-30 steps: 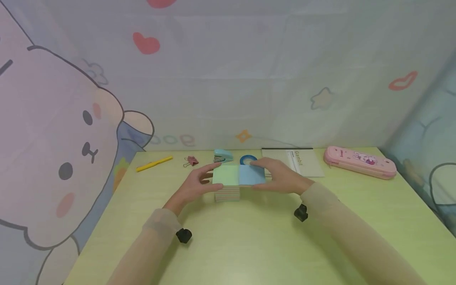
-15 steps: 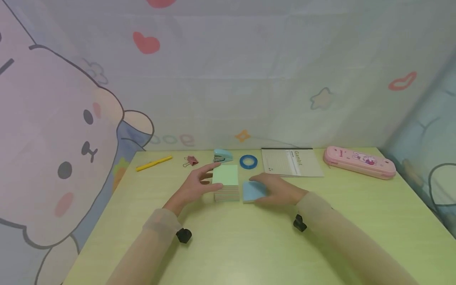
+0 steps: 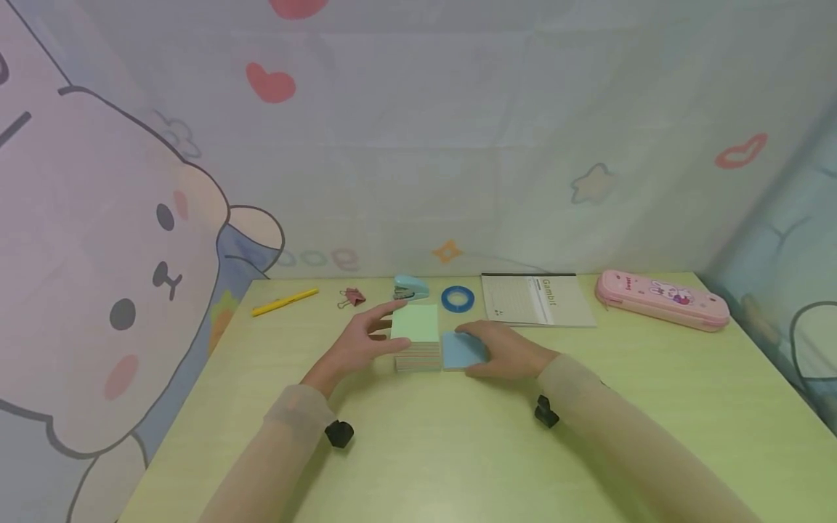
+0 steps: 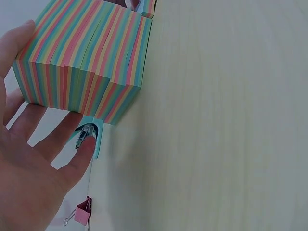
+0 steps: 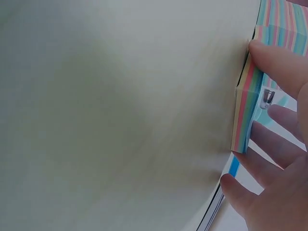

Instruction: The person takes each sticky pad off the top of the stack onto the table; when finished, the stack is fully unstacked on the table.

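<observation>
While the left hand (image 3: 356,341) spans the tall paper stack (image 3: 415,336) between thumb and fingers, the right hand (image 3: 510,351), partly open, pinches a blue-topped pad (image 3: 463,351) by its near and far edges. That stack is square-sided, matte pale green on top, its sides striped in thin bands of pink, yellow, green and blue, with slight steps where pads meet unevenly. The blue-topped pad is thin and square with similar banded edges, sitting low on the smooth table (image 3: 418,450) just beside the stack's right side. One second earlier it was raised level with the stack's top; now it is down, and the blue tape roll (image 3: 446,299), a ring, shows whole behind and right of the stack. The left hand has barely moved. Far right of the stack lies a closed, rounded pink pencil case (image 3: 662,300), its contents hidden. Between case and stack, farther back, is a flat notebook (image 3: 536,301). Behind the stack is a light-blue stapler (image 3: 412,285); to the stack's left lie a pink binder clip (image 3: 354,296) and a slim yellow pen (image 3: 285,301).
</observation>
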Available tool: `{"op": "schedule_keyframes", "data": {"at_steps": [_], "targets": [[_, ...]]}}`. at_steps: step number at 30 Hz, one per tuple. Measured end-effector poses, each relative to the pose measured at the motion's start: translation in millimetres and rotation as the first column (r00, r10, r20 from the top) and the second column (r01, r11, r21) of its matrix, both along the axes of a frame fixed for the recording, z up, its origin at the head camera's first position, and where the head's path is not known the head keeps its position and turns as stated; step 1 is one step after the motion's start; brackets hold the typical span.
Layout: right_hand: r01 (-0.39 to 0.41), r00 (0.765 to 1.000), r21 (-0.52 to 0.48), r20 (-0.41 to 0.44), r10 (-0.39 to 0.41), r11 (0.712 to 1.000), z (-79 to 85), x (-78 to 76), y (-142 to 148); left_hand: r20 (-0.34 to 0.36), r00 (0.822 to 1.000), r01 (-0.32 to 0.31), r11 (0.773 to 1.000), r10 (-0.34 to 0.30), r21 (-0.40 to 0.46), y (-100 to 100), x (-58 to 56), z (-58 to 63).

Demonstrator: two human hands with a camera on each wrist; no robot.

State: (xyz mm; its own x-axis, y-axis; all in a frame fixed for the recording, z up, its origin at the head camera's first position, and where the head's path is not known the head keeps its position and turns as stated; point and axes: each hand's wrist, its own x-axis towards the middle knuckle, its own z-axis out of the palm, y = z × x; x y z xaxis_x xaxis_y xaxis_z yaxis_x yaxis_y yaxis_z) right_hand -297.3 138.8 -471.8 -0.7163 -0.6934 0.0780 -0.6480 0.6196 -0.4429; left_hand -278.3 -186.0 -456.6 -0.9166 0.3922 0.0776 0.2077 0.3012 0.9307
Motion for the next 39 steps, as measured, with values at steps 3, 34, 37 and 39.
{"op": "schedule_keyframes", "data": {"at_steps": [3, 34, 37, 39], "targets": [[-0.002, 1.0, -0.001, 0.003, 0.002, 1.0, 0.8, -0.2, 1, -0.006, 1.0, 0.008, 1.0, -0.008, 0.006, 1, -0.1, 0.9], [-0.039, 0.999, -0.139, -0.028, 0.035, 0.99, 52.1, 1.7, -61, -0.041, 0.995, 0.086, 0.996, -0.086, 0.003, -2, -2.4, -1.2], [-0.01, 1.0, -0.153, -0.021, 0.007, 0.988, 51.3, 2.6, -50, -0.037, 0.996, 0.078, 0.997, -0.077, 0.004, -3, -2.0, -2.3], [0.002, 1.0, -0.168, -0.017, -0.005, 0.986, 52.1, 4.0, -40, -0.031, 0.997, 0.07, 0.998, -0.07, 0.006, -4, -1.6, -2.8]]}}
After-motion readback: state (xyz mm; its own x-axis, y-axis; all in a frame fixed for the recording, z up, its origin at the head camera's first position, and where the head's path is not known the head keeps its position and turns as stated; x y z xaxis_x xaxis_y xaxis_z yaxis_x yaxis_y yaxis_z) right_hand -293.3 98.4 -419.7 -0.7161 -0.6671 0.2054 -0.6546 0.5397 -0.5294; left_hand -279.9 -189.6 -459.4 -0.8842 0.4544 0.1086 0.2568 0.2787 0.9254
